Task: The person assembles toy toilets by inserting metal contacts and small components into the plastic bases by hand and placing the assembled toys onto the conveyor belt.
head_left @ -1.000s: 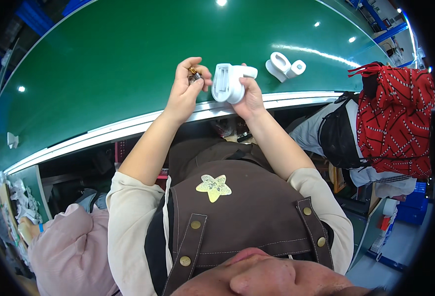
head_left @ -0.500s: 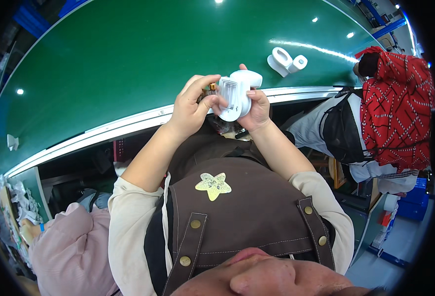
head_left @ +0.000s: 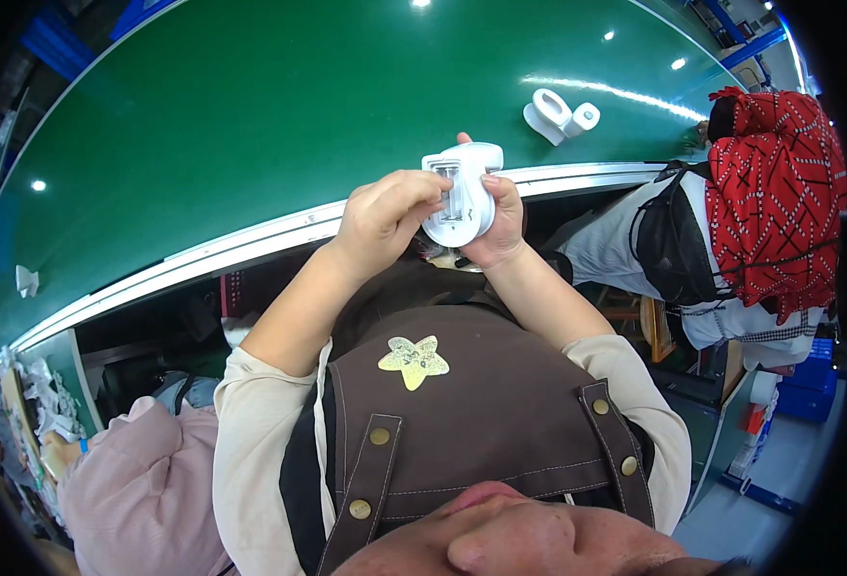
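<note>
A white plastic toy toilet (head_left: pixel 479 197) is held up at the table's near edge, its underside with an uncovered battery compartment turned toward me. My right hand (head_left: pixel 504 228) wraps round its right side, thumb on top and a fingertip showing beyond the far end. The fingers of my left hand (head_left: pixel 383 219) are pinched together at the compartment's left side, pressing at its opening. The battery they held a moment earlier is now mostly hidden by the fingers and the compartment wall. A second white toy toilet (head_left: pixel 550 113) stands on the green table, farther off to the right.
The green table (head_left: pixel 250 115) has a white metal edge (head_left: pixel 279 228) nearest me. At far left lies a small white piece (head_left: pixel 26 280). A person in red patterned clothing (head_left: pixel 778 202) is at right, another in a pink sleeve (head_left: pixel 145 470) at lower left.
My left hand has brought the copper-topped battery from beside the toy to the compartment. The held toy has tilted and come slightly left and nearer me.
</note>
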### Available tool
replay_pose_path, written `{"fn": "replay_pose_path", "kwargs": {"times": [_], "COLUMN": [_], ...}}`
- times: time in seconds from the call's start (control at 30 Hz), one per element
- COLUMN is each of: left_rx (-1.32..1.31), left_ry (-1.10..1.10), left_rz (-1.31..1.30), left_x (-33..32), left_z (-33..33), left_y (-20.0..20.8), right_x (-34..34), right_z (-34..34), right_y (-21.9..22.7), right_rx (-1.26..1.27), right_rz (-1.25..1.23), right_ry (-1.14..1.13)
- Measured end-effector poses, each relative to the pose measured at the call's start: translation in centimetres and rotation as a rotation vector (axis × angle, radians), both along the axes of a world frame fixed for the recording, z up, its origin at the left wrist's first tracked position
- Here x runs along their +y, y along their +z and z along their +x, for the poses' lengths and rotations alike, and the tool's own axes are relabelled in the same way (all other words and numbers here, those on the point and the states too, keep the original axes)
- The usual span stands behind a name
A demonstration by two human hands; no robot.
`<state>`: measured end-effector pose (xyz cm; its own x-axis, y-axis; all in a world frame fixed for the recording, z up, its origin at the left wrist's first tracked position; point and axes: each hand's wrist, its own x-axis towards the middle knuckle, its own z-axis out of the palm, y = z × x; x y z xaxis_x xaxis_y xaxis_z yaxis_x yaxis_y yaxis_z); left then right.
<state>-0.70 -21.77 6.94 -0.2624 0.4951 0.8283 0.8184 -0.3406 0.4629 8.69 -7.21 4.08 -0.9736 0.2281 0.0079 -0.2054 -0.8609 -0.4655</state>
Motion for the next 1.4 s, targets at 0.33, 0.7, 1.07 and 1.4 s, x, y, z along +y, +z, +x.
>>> {"fn": "replay_pose_path", "kwargs": {"times": [0.33,0.7,1.07,1.4], "left_rx": [0.157,0.134,-1.068,-0.953], "left_ry": [0.000,-0.040,0.012,-0.327], "left_rz": [-0.082,-0.235,-0.359,-0.099], "left_x": [3.9,7.8,9.5,8.4], "left_z": [-1.0,-0.2,2.3,1.5], "left_y": [0.5,1.0,1.5,-0.7], "right_x": [4.6,8.8,9.6,9.2], "right_z": [-0.6,-0.5,0.6,0.3], "right_y": [-0.1,0.3,1.5,0.5], "right_rx": [-0.051,-0.048,-0.033,-0.066], "right_rz": [-0.072,-0.163,0.031,-0.034], "right_ry": [0.046,0.068,-0.028,-0.092]}}
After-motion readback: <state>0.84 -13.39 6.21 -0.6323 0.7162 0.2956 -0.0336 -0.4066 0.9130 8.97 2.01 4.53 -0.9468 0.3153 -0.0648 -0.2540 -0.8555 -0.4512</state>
